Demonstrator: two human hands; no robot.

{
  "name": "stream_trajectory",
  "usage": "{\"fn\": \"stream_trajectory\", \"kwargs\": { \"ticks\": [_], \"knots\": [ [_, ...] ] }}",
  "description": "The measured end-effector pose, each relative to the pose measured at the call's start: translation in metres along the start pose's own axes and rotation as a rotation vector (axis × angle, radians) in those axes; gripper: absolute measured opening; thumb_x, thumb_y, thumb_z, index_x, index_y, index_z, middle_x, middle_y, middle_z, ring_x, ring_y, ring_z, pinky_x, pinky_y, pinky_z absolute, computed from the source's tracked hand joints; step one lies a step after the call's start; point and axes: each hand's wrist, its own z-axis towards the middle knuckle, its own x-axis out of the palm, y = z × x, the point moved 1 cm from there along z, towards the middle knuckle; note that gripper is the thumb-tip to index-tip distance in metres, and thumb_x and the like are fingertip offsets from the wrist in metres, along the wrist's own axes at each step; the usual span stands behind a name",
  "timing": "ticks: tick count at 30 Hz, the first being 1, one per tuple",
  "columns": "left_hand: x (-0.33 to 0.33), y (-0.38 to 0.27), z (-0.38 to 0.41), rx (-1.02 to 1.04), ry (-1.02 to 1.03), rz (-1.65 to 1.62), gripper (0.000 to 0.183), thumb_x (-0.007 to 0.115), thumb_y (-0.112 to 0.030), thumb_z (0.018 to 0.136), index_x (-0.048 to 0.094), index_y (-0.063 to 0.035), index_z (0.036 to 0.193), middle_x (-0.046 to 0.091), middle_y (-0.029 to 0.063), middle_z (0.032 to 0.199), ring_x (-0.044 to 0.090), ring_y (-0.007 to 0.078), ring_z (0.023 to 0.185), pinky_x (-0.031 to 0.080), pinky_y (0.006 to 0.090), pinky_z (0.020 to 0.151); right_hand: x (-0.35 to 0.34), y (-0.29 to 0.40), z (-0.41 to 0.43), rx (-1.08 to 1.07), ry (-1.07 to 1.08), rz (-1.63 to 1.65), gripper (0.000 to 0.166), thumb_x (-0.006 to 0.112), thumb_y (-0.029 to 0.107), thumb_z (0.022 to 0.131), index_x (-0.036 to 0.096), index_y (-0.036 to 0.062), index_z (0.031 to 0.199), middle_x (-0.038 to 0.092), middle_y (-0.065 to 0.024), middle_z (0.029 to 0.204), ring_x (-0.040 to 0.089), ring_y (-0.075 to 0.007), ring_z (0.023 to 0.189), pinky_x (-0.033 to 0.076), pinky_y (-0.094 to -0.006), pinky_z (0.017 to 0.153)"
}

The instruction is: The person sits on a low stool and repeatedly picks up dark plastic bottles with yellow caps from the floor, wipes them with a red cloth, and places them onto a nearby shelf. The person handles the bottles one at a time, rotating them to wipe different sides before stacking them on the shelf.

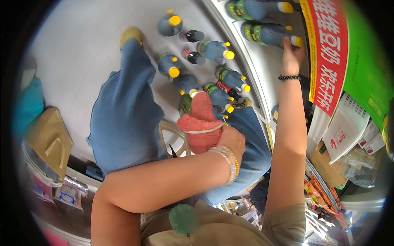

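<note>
My left hand point(232, 141) grips a red fluffy cloth point(203, 132) with a pale edge band, held above the floor between my knees. My right hand point(294, 57) reaches onto the white shelf point(264, 67) and holds a large dark plastic bottle point(264, 33) by its neck end, beside the yellow cap; most of its fingers are hidden behind the bottle. This bottle lies on the shelf in this view, with a green label. A similar bottle point(255, 9) is beside it. Below the shelf, several yellow-capped bottles point(212, 50) stand on the floor close to the cloth.
Smaller dark bottles with red labels point(192, 57) stand among the large ones. The curved shelf edge point(243, 52) runs between floor and shelf. A beige plastic stool point(175, 135) is between my legs. At left is a brown paper bag point(50, 141); at right, a white plastic basket point(346, 123) and cardboard point(327, 166).
</note>
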Motion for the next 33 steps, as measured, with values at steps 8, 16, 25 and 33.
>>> {"fn": "stream_trajectory", "kwargs": {
  "ticks": [8, 16, 25, 33],
  "knots": [
    [0.001, 0.001, -0.009, 0.177, 0.170, -0.063, 0.033, 0.065, -0.023, 0.072, 0.066, -0.0153, 0.105, 0.062, 0.0012, 0.105, 0.060, 0.0221, 0.098, 0.049, 0.0426, 0.069, 0.040, 0.061, -0.126, -0.020, 0.081, 0.031, 0.028, 0.058, 0.018, 0.086, 0.055, -0.0018, 0.106, 0.058, -0.0101, 0.097, 0.055, -0.0171, 0.085, 0.047, -0.0303, 0.073],
    [0.039, -0.011, -0.012, 0.077, 0.257, 0.117, 0.037, 0.061, -0.027, 0.076, 0.063, -0.0200, 0.111, 0.060, 0.0007, 0.115, 0.056, 0.0232, 0.106, 0.048, 0.0485, 0.075, 0.164, 0.110, -0.220, 0.009, 0.838, -0.098, 0.056, 0.060, 0.036, 0.080, 0.046, 0.0011, 0.121, 0.062, -0.0244, 0.094, 0.059, -0.0408, 0.089, 0.046, -0.0451, 0.078],
    [0.050, -0.004, -0.015, 0.060, 0.263, 0.061, 0.033, 0.058, -0.025, 0.078, 0.064, -0.0190, 0.110, 0.060, -0.0007, 0.115, 0.057, 0.0235, 0.104, 0.047, 0.0474, 0.077, 0.177, 0.098, -0.244, 0.355, 0.723, -0.180, 0.066, 0.065, 0.046, 0.073, 0.051, -0.0011, 0.116, 0.062, -0.0264, 0.094, 0.060, -0.0396, 0.090, 0.046, -0.0439, 0.080],
    [0.065, -0.005, -0.009, 0.067, 0.280, 0.018, 0.031, 0.057, -0.025, 0.080, 0.065, -0.0160, 0.108, 0.062, 0.0011, 0.111, 0.059, 0.0238, 0.100, 0.048, 0.0484, 0.074, 0.173, 0.063, -0.237, 0.682, 0.615, 0.202, 0.053, 0.069, 0.030, 0.075, 0.051, 0.0009, 0.116, 0.065, -0.0125, 0.082, 0.062, -0.0218, 0.075, 0.048, -0.0320, 0.067]
  ]
}}
